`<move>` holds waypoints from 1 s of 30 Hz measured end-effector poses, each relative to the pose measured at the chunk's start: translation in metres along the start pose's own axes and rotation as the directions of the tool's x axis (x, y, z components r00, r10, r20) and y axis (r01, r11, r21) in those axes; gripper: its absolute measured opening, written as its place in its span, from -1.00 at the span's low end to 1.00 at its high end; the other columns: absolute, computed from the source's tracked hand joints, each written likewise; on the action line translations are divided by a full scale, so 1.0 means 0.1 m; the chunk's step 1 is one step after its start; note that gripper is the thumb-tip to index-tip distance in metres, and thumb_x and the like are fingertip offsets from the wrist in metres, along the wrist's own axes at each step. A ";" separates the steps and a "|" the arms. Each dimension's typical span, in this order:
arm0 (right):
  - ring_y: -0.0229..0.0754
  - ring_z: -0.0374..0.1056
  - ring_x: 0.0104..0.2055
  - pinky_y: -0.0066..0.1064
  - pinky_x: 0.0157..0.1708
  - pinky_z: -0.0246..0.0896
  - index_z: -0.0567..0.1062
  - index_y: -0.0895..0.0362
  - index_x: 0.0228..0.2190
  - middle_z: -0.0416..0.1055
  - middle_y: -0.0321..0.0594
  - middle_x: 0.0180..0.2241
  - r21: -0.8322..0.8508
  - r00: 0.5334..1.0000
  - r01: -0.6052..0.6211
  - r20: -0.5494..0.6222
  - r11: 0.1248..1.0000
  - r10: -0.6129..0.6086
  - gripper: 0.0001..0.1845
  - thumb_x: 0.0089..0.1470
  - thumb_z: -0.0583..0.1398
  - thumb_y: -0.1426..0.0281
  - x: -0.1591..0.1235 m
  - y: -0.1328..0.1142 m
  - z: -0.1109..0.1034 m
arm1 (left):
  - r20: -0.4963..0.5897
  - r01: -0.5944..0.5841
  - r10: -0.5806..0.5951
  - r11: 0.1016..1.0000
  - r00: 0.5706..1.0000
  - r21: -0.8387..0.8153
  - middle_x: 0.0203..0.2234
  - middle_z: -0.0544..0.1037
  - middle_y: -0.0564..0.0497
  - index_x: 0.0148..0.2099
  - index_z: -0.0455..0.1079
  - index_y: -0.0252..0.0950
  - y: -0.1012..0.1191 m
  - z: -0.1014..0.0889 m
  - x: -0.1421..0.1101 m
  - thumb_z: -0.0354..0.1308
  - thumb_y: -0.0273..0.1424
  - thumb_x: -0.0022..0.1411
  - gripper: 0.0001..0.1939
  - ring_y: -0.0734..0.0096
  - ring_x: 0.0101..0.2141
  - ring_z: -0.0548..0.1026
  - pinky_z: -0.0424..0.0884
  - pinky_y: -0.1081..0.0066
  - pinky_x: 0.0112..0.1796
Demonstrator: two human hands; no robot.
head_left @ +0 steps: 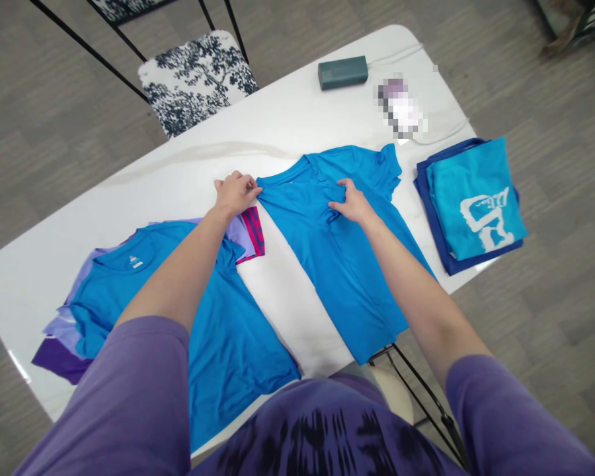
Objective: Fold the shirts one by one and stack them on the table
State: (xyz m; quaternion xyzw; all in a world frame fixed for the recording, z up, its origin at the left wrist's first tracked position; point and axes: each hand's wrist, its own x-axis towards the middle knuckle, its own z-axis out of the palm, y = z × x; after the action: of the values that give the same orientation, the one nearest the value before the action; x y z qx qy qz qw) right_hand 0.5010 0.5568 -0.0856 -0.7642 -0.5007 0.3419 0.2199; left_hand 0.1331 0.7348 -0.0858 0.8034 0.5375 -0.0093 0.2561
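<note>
A blue T-shirt (322, 244) lies on the white table with one side folded inward, giving a long straight left edge. My left hand (235, 190) is closed at its upper left corner, thumb and fingertips pinching the cloth. On the upper middle of the same shirt rests my right hand (354, 201), thumb and forefinger apart over rumpled fabric; its other fingers are partly hidden. Beneath my left forearm, another blue T-shirt (228, 350) is spread out. Lilac, purple and red-patterned cloth (254, 231) shows from under that shirt.
Folded clothes (451, 211), turquoise with white print over dark blue, lie at the table's right end. Toward the back are a dark green box-like device (343, 73) with a cable and a blurred-out object (400, 109). A patterned chair (198, 79) stands beyond the white table (143, 178).
</note>
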 end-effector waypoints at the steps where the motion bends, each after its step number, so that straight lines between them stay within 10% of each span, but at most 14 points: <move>1: 0.07 0.53 -0.16 0.07 0.13 0.54 0.42 0.15 0.34 0.51 -0.27 -0.26 -0.016 1.000 -0.004 -0.008 1.000 0.004 -0.24 0.29 0.44 0.08 -0.02 0.01 -0.03 | -0.010 0.007 -0.007 1.000 1.000 0.011 0.04 0.53 -0.21 0.11 0.60 -0.16 0.02 0.01 0.03 0.22 0.05 0.54 -0.58 -0.30 0.23 0.44 0.09 -0.32 0.40; 7: 0.18 0.55 0.04 0.12 0.25 0.49 0.41 0.15 0.39 0.59 -0.08 -0.14 -0.058 0.982 0.011 -0.190 0.998 -0.022 -0.36 0.49 0.25 0.08 -0.26 0.03 -0.28 | -0.090 0.095 -0.093 0.995 0.992 0.021 0.07 0.58 -0.26 0.26 0.52 -0.17 0.15 0.03 0.15 0.13 0.06 0.59 -0.51 -0.38 0.26 0.41 0.07 -0.36 0.41; 12: 0.23 0.48 0.24 0.12 0.35 0.42 0.55 0.10 0.32 0.59 0.12 0.19 -0.173 0.981 0.153 -0.095 0.973 -0.171 -0.50 0.53 0.19 0.14 -0.99 -0.11 -0.19 | -0.258 0.070 -0.069 0.998 0.964 -0.004 0.46 0.41 -0.34 0.53 0.39 -0.11 0.59 0.16 -0.38 0.04 0.13 0.62 -0.33 -0.41 0.46 0.28 0.14 -0.28 0.43; 17: 0.36 0.29 0.54 0.28 0.49 0.28 0.46 -0.12 0.49 0.36 0.04 0.56 -0.229 0.977 0.184 0.151 0.956 -0.152 -0.35 0.47 0.24 0.14 -2.20 -0.11 0.18 | -0.001 -0.174 0.174 0.985 0.985 0.001 0.66 0.23 -0.23 0.76 0.14 0.02 0.99 0.47 -0.92 0.28 0.34 0.39 0.10 -0.47 0.67 -0.07 -0.02 -0.35 0.54; 21: 0.34 0.11 0.71 0.35 0.62 0.14 0.32 -0.33 0.59 0.11 -0.21 0.72 -0.213 0.970 0.138 0.225 0.967 -0.088 -0.21 0.42 0.26 0.08 -2.87 0.05 0.49 | 0.049 -0.180 0.181 0.983 0.982 -0.021 0.75 -0.03 -0.23 0.82 -0.01 -0.01 0.94 0.49 -0.85 0.38 0.45 0.21 0.37 -0.51 0.71 -0.32 -0.12 -0.40 0.56; 30: 0.14 -0.20 0.82 0.37 0.76 -0.16 0.08 -0.40 0.67 0.02 -0.43 0.74 -0.234 0.956 0.172 0.272 0.957 -0.105 -0.12 0.46 0.16 -0.02 -2.75 -0.20 0.92 | 0.068 -0.154 0.155 0.988 0.986 -0.024 0.75 -0.04 -0.24 0.80 0.06 -0.07 0.43 0.23 -0.23 0.51 0.44 0.02 0.50 -0.47 0.71 -0.31 -0.17 -0.29 0.61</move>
State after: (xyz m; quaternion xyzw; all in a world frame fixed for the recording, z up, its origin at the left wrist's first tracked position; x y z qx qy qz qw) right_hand 0.3473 0.3127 -0.0502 -0.6981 -0.6176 0.3541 0.0766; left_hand 0.1667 0.6923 -0.0819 0.8394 0.4645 -0.0126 0.2820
